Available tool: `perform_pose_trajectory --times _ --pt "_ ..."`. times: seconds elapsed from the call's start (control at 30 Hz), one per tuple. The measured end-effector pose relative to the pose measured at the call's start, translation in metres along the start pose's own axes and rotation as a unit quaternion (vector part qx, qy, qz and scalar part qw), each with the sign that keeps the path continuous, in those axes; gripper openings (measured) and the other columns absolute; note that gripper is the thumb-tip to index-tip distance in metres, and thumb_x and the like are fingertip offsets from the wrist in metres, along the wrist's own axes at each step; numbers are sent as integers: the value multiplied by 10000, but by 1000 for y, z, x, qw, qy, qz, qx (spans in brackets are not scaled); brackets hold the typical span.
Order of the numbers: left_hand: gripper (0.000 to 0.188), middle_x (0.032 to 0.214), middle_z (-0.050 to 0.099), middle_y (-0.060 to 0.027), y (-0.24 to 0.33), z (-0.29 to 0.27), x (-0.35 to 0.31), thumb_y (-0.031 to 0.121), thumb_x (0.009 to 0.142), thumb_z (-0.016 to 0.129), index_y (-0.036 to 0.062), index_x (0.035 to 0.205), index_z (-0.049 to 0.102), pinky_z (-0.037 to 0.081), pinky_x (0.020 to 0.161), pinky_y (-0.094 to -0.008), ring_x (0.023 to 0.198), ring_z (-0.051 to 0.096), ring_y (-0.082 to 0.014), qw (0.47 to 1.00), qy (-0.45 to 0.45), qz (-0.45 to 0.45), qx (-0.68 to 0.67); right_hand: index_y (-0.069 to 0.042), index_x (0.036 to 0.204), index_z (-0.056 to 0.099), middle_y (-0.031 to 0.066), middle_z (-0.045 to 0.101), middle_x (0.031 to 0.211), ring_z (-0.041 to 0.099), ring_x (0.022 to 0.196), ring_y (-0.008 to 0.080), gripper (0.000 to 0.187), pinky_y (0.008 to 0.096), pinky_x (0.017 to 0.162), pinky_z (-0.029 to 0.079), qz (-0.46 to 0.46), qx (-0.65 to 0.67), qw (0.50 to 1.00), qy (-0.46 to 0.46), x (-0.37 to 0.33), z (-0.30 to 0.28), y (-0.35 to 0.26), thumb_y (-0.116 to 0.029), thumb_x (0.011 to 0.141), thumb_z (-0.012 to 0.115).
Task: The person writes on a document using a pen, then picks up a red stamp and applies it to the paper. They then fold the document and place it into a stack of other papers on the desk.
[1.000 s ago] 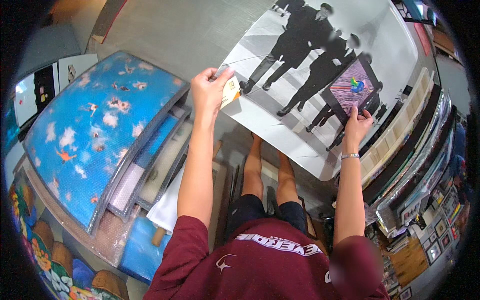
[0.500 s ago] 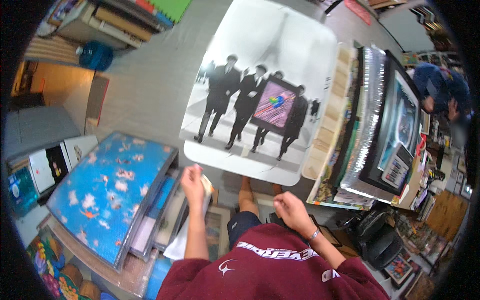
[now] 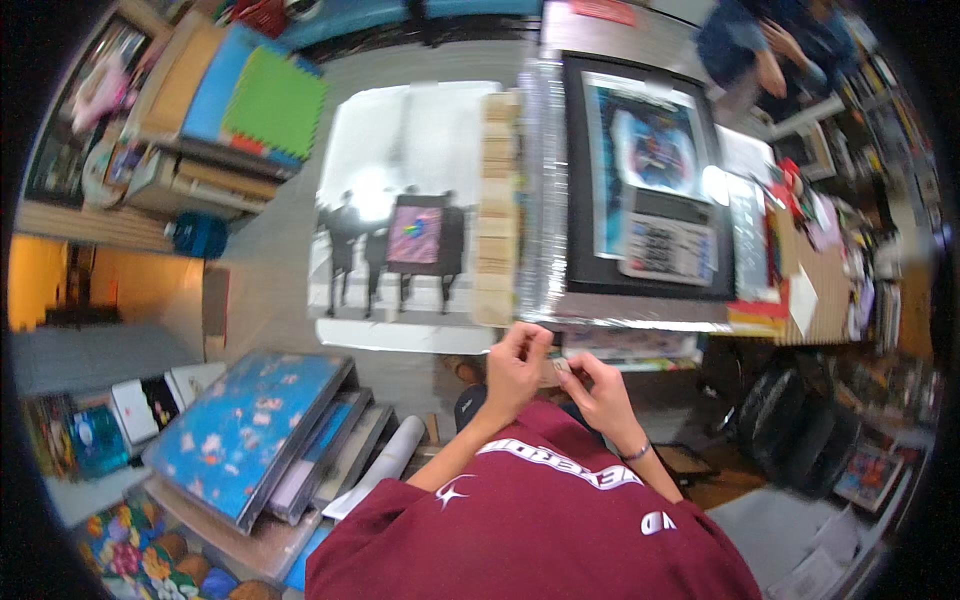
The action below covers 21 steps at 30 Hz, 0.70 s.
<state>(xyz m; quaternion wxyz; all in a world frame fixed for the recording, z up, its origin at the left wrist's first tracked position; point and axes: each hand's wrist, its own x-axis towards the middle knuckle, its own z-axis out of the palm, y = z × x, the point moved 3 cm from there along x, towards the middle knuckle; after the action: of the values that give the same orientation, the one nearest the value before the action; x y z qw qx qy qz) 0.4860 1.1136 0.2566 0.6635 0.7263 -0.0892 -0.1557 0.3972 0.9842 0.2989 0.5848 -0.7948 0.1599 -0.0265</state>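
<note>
My left hand (image 3: 517, 372) and my right hand (image 3: 597, 396) are close together in front of my chest, at the near edge of a stack of framed pictures. Fingers on both are closed in a pinch. Between them is a small pale piece (image 3: 553, 371), too small and blurred to name; both hands seem to hold it. Just beyond lies a black-framed picture (image 3: 735, 262) with a blue print, and a calculator (image 3: 668, 248) rests on it. To its left is a large black-and-white photo print (image 3: 345, 110) of walking figures carrying a pink picture.
Silvery bubble wrap (image 3: 550, 190) edges the stack. A wrapped blue floral canvas (image 3: 250, 415) tops a pile at lower left. Green foam mats (image 3: 275, 100) lie at upper left. A black chair (image 3: 800, 425) stands at right. Another person (image 3: 775, 50) is at far right.
My view has turned to the right. My hands, apart before, have come together at the stack's near edge. The small pale piece was at my left hand and is now between both.
</note>
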Motion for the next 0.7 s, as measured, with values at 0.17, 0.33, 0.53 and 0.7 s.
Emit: perform_pose_trajectory --times 0.17,0.33,0.53,0.7 --pt "272 970 635 -30 8 99 -8 240 1008 565 4 1143 563 468 745 -246 823 578 -76 969 -171 -41 -175 -4 919 588 -10 596 748 544 672 55 127 235 597 448 37 163 980 105 -24 -111 48 -124 953 610" --pt "238 984 662 -71 27 186 -27 216 1043 465 14 1139 545 497 745 -290 850 636 -145 931 -268 -163 -187 -17 946 600 15 634 795 566 662 56 98 209 597 456 79 302 923 224 -58 -197 76 -110 971 581" --pt "164 928 644 -26 19 251 -30 142 937 655 47 1011 543 497 735 -253 838 613 -96 915 -350 -110 -165 19 1004 627 13 640 840 594 705 69 152 228 644 490 87 187 944 258 -94 -221 92 -126 975 588" --pt "158 919 616 -12 17 280 -30 91 923 671 36 984 536 472 752 -239 846 572 -72 924 -357 -114 -76 18 997 618 48 660 852 600 711 81 199 240 650 504 122 164 910 361 -128 -267 124 -172 998 562"
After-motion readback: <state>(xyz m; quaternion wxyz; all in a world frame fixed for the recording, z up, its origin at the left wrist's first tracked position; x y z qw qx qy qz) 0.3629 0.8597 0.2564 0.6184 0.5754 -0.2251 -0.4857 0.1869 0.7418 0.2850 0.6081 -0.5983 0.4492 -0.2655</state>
